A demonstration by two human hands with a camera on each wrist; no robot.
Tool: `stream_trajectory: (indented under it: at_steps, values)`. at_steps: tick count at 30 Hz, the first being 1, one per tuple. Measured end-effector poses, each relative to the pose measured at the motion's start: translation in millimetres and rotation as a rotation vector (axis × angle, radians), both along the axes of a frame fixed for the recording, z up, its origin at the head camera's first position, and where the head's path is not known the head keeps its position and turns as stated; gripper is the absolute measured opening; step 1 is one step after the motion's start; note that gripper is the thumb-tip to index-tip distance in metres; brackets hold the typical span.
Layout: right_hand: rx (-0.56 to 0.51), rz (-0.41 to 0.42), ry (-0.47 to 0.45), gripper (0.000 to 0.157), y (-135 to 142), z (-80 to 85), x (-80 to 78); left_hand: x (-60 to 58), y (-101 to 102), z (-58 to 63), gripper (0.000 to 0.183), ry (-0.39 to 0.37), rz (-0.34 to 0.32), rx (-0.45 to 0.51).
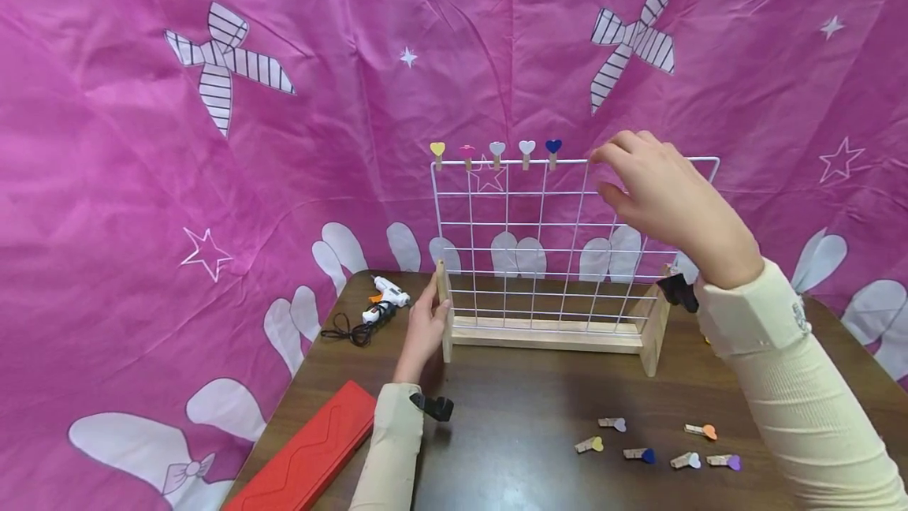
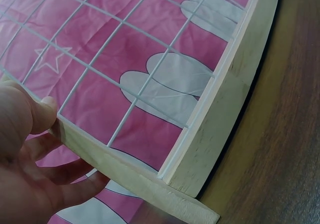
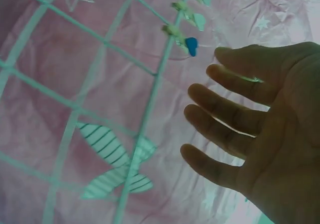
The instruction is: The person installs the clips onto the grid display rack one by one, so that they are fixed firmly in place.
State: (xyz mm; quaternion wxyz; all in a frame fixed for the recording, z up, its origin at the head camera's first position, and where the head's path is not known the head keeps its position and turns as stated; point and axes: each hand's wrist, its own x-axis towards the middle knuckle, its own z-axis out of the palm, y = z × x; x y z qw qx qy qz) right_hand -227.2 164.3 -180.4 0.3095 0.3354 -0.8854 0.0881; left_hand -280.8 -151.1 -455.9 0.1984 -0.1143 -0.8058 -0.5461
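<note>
A white wire grid (image 1: 542,248) stands upright in a wooden stand (image 1: 546,337) on the table. My left hand (image 1: 423,331) holds the stand's left side post (image 2: 115,159), thumb on one side and fingers on the other. Along the grid's top wire sit several mini clothespins with hearts: yellow (image 1: 437,150), pink (image 1: 467,153), two pale ones, and dark blue (image 1: 553,148) furthest right. Just right of the dark blue one, my right hand (image 1: 660,192) hovers by the top wire. Its fingers are spread and loosely bent, with nothing between them in the right wrist view (image 3: 265,109).
Several loose heart clothespins lie at the front right of the table, among them a yellow one (image 1: 589,445) and an orange one (image 1: 701,431). A glue gun (image 1: 388,292) with a black cord lies behind my left hand. A red box (image 1: 312,448) sits at the left edge.
</note>
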Motion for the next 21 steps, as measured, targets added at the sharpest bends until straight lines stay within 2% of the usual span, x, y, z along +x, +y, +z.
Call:
stream_trajectory:
  at_steps: [8, 14, 21]
  values:
    - [-0.071, 0.058, 0.048, 0.030, 18, -53.5, 13.2, -3.9, 0, 1.3, 0.059, 0.005, 0.007, -0.024]
    - [-0.099, 0.068, 0.010, 0.039, 21, -88.7, 28.0, -4.1, -1, 1.2, 0.059, -0.014, 0.006, -0.020]
    - [-0.141, 0.029, -0.048, 0.038, 30, -129.0, 43.9, -3.2, -1, -1.2, 0.060, -0.032, 0.003, -0.014]
